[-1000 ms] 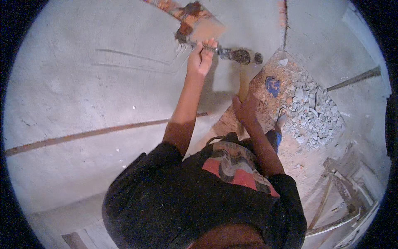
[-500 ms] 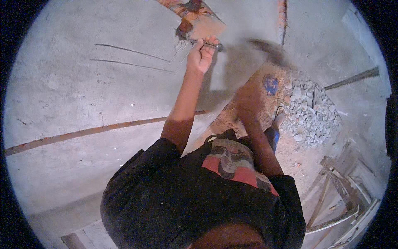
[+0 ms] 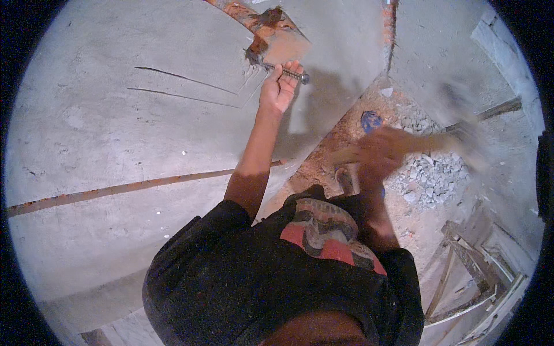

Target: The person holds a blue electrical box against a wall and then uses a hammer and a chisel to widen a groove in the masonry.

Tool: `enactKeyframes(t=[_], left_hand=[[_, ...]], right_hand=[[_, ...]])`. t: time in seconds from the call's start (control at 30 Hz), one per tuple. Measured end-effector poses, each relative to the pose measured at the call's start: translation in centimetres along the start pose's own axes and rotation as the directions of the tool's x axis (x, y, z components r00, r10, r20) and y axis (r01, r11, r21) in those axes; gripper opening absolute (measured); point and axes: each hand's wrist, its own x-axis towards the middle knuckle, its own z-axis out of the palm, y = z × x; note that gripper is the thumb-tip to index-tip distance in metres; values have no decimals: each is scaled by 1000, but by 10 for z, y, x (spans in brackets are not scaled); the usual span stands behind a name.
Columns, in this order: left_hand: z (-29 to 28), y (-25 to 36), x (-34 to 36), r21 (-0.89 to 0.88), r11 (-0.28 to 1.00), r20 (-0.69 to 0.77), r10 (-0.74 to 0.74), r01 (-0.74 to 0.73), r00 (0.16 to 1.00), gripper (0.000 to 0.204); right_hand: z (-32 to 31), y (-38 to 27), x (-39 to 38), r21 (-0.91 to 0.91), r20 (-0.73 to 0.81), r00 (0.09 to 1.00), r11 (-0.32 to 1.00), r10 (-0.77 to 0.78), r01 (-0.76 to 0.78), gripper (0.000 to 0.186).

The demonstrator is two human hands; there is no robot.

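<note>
My left hand [image 3: 277,94] is closed around a chisel [image 3: 304,79] with a ribbed shaft and a round striking end. The chisel's other end meets the wall at the edge of a chipped-out, brick-red recess [image 3: 285,47]; its very tip is hard to make out. Swung out to the right, my right hand [image 3: 382,149] grips a hammer [image 3: 430,143] by its handle. Both hand and hammer are smeared by motion, the hammer's head most of all. Two dark lines [image 3: 184,79] are scored in the grey wall left of the chisel.
Broken grey rubble [image 3: 435,181] is heaped in the corner beyond my right arm. A blue object [image 3: 371,121] lies on the dusty floor near it. Wooden frame pieces [image 3: 470,265] lean at the lower right. A narrow groove [image 3: 115,188] runs along the left wall.
My right hand and the hammer have swung to the right, away from the chisel. My left hand keeps the chisel at the recess's edge. The view has shifted slightly.
</note>
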Motion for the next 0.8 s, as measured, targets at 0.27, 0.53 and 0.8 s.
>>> enactKeyframes(t=[0.27, 0.53, 0.8], left_hand=[[-16, 9, -7, 54, 998, -20, -21, 22, 1000, 15], [-1, -1, -18, -19, 1000, -78, -9, 8, 997, 19], [-10, 3, -31, 27, 1000, -124, 4, 0, 992, 15]], right_hand=[[-9, 20, -13, -565, 391, 886, 825, 249, 17, 26], [-5, -7, 37, -108, 97, 911, 914, 400, -390, 20], [-9, 6, 9, -446, 446, 819, 883, 362, -147, 15]])
